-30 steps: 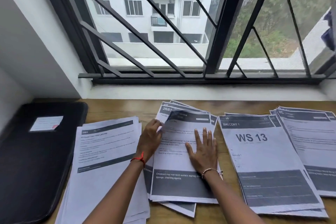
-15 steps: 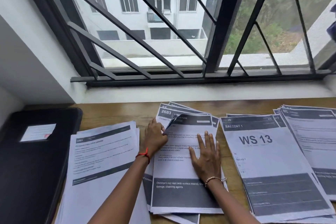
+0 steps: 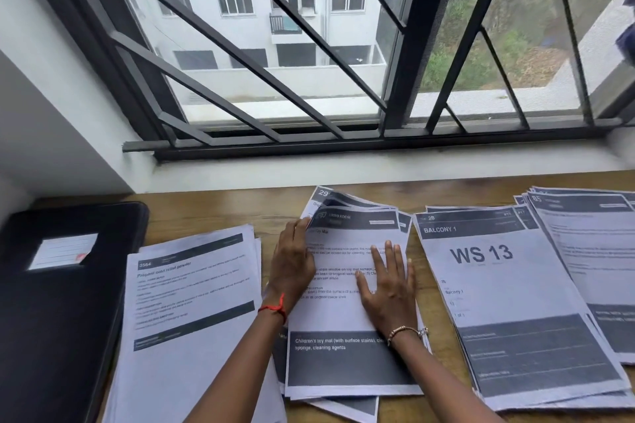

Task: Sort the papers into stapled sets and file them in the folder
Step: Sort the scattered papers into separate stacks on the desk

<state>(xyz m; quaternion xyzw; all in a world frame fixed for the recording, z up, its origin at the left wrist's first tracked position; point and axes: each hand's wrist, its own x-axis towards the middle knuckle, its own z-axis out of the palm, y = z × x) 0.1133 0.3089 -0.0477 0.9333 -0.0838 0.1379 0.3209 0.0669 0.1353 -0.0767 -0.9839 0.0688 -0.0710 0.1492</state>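
Several stacks of printed papers lie on the wooden desk [image 3: 220,206]. The middle stack [image 3: 347,364] has a sheet about a children's toy mat on top. My left hand [image 3: 292,264] pinches the upper left corners of its top sheets and lifts them. My right hand [image 3: 388,288] lies flat on that stack with fingers spread, pressing it down. A left stack [image 3: 192,302] sits beside a closed black folder [image 3: 58,312] with a white label. To the right lie the "WS 13" stack [image 3: 508,312] and another stack [image 3: 594,251].
The window sill and a barred window [image 3: 309,86] run along the desk's far edge. A white wall [image 3: 51,120] closes the left side. Bare wood shows between the stacks and behind the papers.
My left hand has lifted the top sheets' corner higher, exposing a sheet headed "Living Room". The right hand stays pressed on the stack. The camera view shifted slightly.
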